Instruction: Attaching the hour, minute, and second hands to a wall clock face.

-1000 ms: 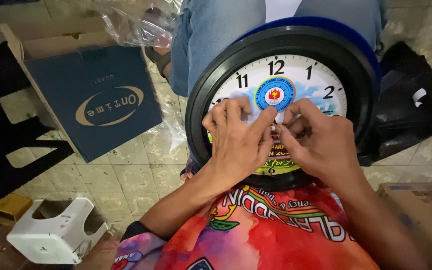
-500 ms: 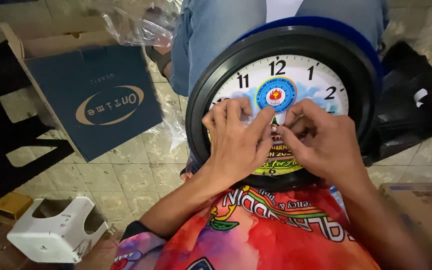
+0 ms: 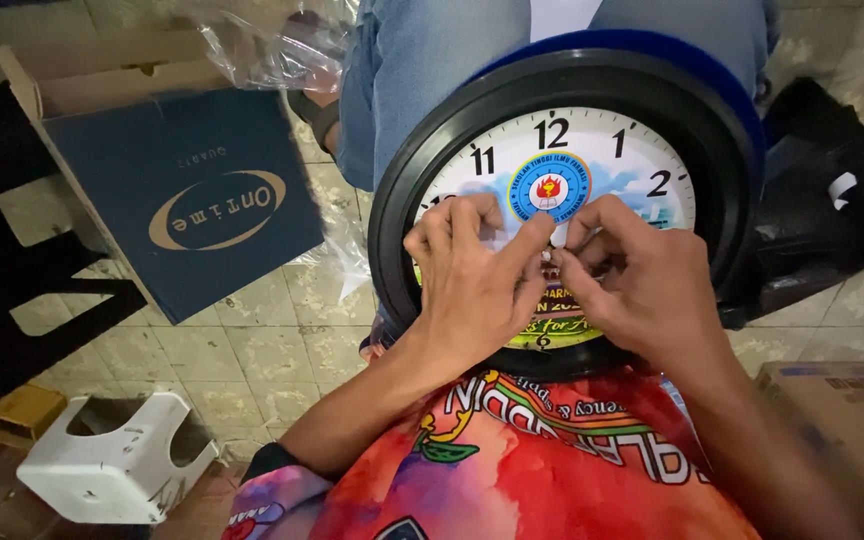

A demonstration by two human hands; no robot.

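CLOCK: round black-rimmed wall clock (image 3: 592,110) rests on your lap, top edge toward another person's jeans (image 3: 432,70) | HANDS: your left hand (image 3: 467,285) and right hand (image 3: 642,290) pinch together at dial centre | ROOM: tiled floor (image 3: 282,340) open left, blue box (image 3: 192,200) beyond | CHANGE: grip unchanged.

Clock (image 3: 592,130): lay on your lap, under both hands.
Box (image 3: 187,200): stood left of it.
Stool (image 3: 112,465): lay lower left, before the box.
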